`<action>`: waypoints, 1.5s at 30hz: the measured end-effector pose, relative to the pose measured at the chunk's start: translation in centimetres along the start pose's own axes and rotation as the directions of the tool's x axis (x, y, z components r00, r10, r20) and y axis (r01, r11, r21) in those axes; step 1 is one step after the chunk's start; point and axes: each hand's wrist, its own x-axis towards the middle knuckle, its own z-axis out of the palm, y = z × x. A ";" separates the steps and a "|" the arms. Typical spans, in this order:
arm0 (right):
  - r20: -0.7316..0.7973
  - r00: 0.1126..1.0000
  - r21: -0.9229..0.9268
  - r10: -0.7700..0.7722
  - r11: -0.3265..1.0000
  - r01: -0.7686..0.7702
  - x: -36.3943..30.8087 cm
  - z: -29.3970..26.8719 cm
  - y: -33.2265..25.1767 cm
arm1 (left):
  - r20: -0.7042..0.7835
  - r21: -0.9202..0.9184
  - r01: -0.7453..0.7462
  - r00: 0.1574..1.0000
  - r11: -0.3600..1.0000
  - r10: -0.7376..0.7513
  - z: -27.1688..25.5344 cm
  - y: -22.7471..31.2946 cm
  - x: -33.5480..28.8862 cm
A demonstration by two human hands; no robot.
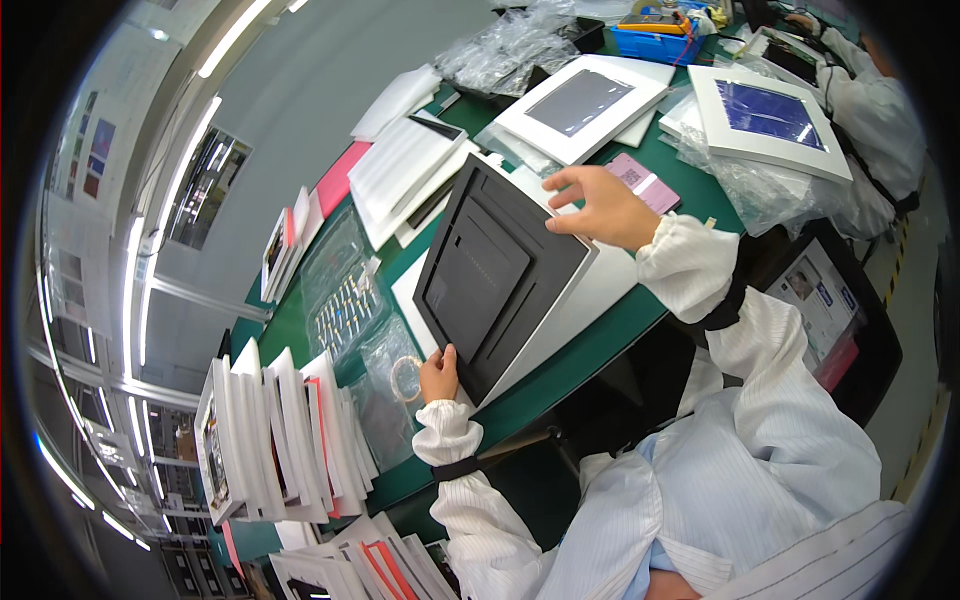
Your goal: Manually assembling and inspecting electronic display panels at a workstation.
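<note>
A picture frame [478, 272] with a black back and a raised rectangular panel stands tilted in front of me, a pale rim along its right edge. My left hand [438, 376] is closed on its lower left corner, the fingers at the edge. Above the frame's upper right part hovers my right hand [608, 208], thumb and fingers apart with nothing between them. Under the frame lies a white sheet or board [612, 272], partly hidden. A pink phone-like slab [645, 182] lies just beyond my right hand.
The green table [600, 330] holds white frames with a grey screen [578, 102] and a blue screen [768, 115]. Clear bags [510, 45] pile at the back. Stacked white-wrapped frames [285, 435], a tray of small parts [345, 310] and a tape ring [405, 379] are left. Another person [870, 110] sits far right.
</note>
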 end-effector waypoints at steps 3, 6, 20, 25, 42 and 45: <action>0.098 0.995 0.203 0.022 0.978 -0.042 0.2 0.1 -5.8 | 0.009 -0.205 0.016 1.000 0.979 -0.015 0.2 -2.0 0.3; 0.134 0.989 0.279 -0.068 0.960 0.028 0.4 1.4 -8.7 | -0.011 -0.267 0.088 0.995 0.960 -0.094 -0.4 -2.5 -0.2; 0.344 0.863 0.690 -0.369 0.723 0.034 0.0 14.3 -10.2 | -0.590 -0.351 -0.528 0.766 0.773 0.255 -10.6 15.4 -9.6; 0.389 0.890 0.622 -0.236 0.781 -0.065 -2.0 16.5 -3.5 | -0.852 -0.333 -0.428 0.519 0.840 -0.074 -10.2 15.3 -9.1; 0.402 0.861 0.579 0.311 0.643 -0.502 -1.2 18.6 4.3 | -0.881 -0.472 -0.579 0.327 0.665 -0.341 -10.2 19.2 -9.4; 0.298 0.891 0.750 0.342 0.494 -0.441 -0.3 16.1 3.7 | -0.818 -0.572 -0.666 0.418 0.479 -0.396 -9.6 17.6 -9.4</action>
